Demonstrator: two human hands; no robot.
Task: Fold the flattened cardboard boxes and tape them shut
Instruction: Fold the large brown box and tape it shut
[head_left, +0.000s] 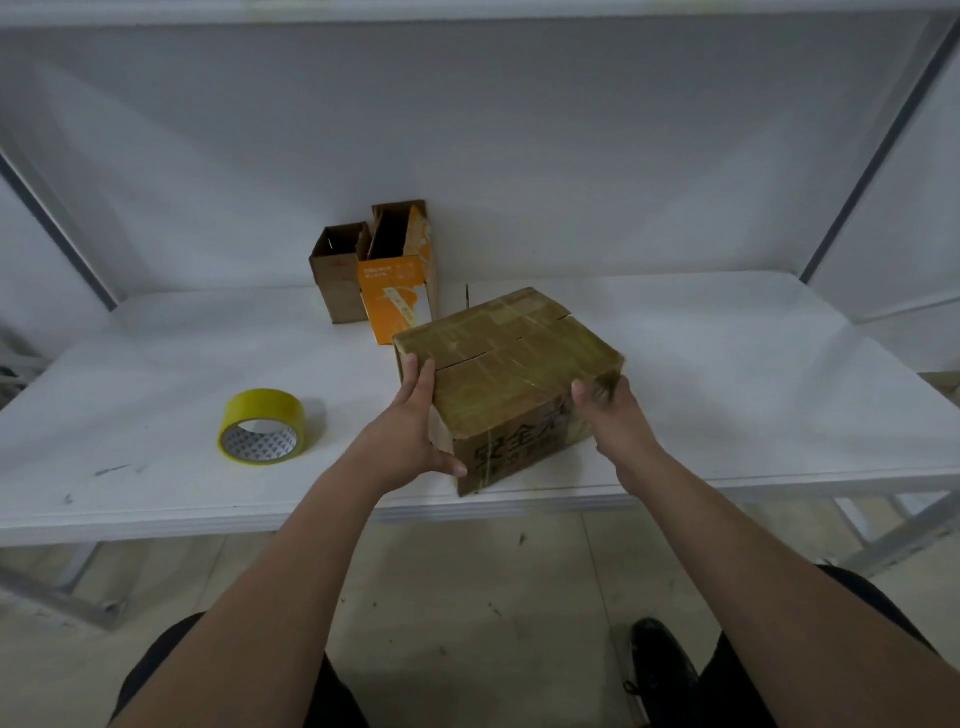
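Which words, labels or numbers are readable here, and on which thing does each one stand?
"安全": big box, front; further characters blurred.
Orange box: small print, too blurred.
Brown box: red mark, unreadable.
Tape core: printed pattern, unreadable.

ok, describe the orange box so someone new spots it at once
On the white table, look past the taped box toward the back wall, where open boxes stand upright together. The orange box is the taller one on the right, with a printed orange front; the brown box beside it is plain.
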